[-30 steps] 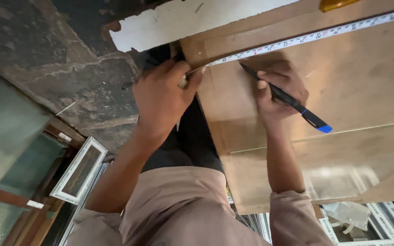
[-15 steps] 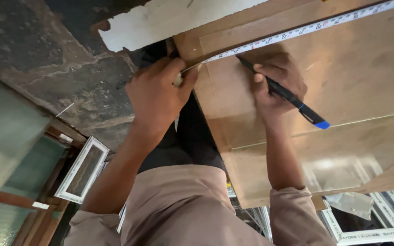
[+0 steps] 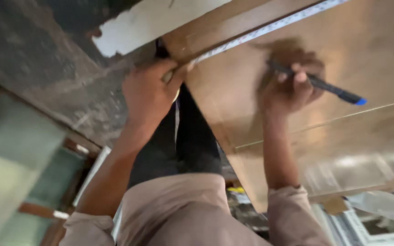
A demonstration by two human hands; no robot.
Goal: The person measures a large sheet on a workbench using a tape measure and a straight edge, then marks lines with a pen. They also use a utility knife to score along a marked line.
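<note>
A brown wooden board [image 3: 356,59] fills the upper right of the view. Across its top lies a white measuring tape [image 3: 270,28], stretched to the right. My left hand [image 3: 149,93] pinches the tape's end against the board's left edge. My right hand [image 3: 290,89] rests on the board just below the tape and grips a dark marker with a blue cap [image 3: 324,85], its tip pointing up-left toward the tape. The frame is motion-blurred.
A white panel [image 3: 151,23] lies beyond the board's corner. Dark stone floor [image 3: 37,68] spreads to the left. White window frames [image 3: 92,173] lie at lower left and lower right [image 3: 375,228]. My beige-clad torso [image 3: 178,214] fills the bottom centre.
My right hand has slid to the right along the board with the marker. The view has shifted slightly. My left hand still holds the tape end at the board's edge.
</note>
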